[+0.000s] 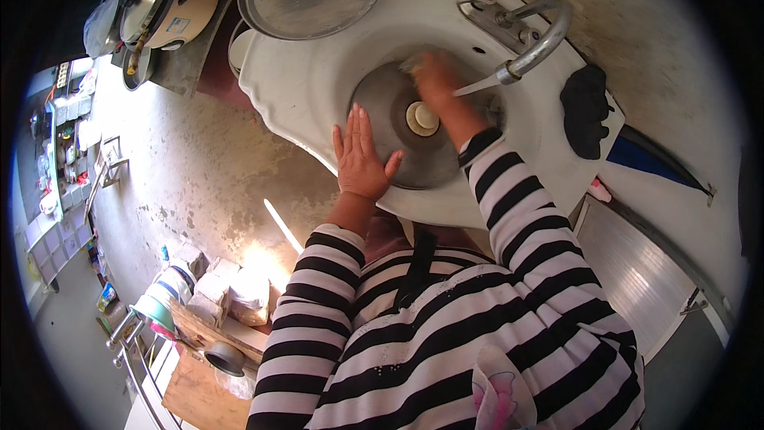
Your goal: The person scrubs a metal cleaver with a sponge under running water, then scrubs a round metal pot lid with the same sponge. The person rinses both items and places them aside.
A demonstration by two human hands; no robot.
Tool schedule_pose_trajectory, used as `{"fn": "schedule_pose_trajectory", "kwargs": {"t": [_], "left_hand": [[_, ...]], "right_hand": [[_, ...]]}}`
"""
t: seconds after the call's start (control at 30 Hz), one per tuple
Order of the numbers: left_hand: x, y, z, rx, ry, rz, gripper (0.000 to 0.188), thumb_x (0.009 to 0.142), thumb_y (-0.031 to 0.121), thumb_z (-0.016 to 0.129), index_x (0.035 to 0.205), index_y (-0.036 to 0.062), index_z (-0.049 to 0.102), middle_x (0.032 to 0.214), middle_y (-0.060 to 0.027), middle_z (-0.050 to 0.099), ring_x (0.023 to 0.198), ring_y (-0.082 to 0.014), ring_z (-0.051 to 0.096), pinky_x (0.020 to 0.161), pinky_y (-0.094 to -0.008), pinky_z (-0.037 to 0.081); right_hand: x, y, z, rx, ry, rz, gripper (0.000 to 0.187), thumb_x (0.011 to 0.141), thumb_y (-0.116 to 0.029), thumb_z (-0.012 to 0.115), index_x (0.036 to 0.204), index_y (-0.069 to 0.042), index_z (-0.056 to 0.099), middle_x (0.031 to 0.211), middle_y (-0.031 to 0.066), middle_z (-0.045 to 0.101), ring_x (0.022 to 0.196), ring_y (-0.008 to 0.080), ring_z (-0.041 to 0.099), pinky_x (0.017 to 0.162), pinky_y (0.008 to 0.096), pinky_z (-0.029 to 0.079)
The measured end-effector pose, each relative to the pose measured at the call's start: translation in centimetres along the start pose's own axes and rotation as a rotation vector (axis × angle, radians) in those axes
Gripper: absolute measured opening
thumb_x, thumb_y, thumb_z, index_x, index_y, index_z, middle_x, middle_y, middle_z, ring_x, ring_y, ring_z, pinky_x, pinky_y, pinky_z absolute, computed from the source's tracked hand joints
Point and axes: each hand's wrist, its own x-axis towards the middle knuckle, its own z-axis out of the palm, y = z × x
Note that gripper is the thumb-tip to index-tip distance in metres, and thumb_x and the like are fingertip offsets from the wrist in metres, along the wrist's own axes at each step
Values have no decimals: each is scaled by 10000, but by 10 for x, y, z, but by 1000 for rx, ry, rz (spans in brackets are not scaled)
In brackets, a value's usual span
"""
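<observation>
A round grey metal pot lid point(382, 155) with a cream knob lies in the basin of the white sink point(302, 115). My left hand point(364, 161) rests flat on the lid's near-left edge, its fingers stretched out and holding nothing. Over the lid's far side, my right hand point(439, 84) is blurred by motion, with its fingers curled toward the surface. A small greyish thing shows at its fingertips, too smeared to name. Water runs from the curved chrome faucet point(549, 36) close beside my right wrist.
A second metal lid point(278, 0), wet on top, lies on the sink's far-left ledge. A black cloth point(585, 111) hangs over the right rim. A cream cooker point(187, 8) stands at the far left. Bricks point(213, 287) and a wooden board point(207, 394) sit lower left.
</observation>
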Motion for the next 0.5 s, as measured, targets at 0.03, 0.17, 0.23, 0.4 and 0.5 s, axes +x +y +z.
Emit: {"fn": "schedule_pose_trajectory", "kwargs": {"t": [0.03, 0.17, 0.23, 0.4, 0.5], "left_hand": [[0, -1, 1, -13, 14, 5, 1000, 829, 520, 640, 1526, -7, 155, 1577, -225, 235, 1463, -343, 247, 1189, -535, 115], [-1, -4, 3, 20, 56, 6, 1074, 796, 582, 647, 1522, -26, 141, 1568, -263, 221, 1461, -377, 233, 1190, -530, 123], [-2, -4, 2, -50, 91, 31, 1143, 758, 628, 657, 1519, -41, 128, 1564, -281, 212, 1459, -390, 229, 1189, -529, 126], [-2, -3, 2, -24, 54, -2, 1239, 724, 786, 540, 1516, -63, 110, 1558, -293, 214, 1462, -397, 219, 1187, -524, 135], [-2, -3, 1, -32, 26, -20, 1260, 680, 690, 682, 1514, -61, 110, 1560, -288, 204, 1475, -385, 186, 1193, -524, 121]], "right_hand": [[4, -1, 1, 22, 13, 68, 316, 862, -137, 586, 1153, -16, 601, 1223, 227, 579, 1112, 424, 559, 956, 482, 458], [-35, -23, -4, 66, -97, -234, 337, 790, -47, 599, 1123, 10, 603, 1213, 232, 570, 1132, 423, 527, 976, 477, 442], [-73, -37, -6, 205, -66, -487, 253, 787, -63, 599, 1039, -36, 604, 1072, 203, 595, 1020, 421, 561, 898, 497, 460], [-60, -35, -5, 130, -108, -378, 217, 827, -58, 555, 1035, -27, 609, 1128, 190, 614, 1020, 411, 575, 902, 484, 471], [-3, -31, 5, 50, 21, -46, 220, 871, -65, 517, 1055, -19, 628, 1130, 204, 629, 1048, 401, 587, 918, 482, 469]]}}
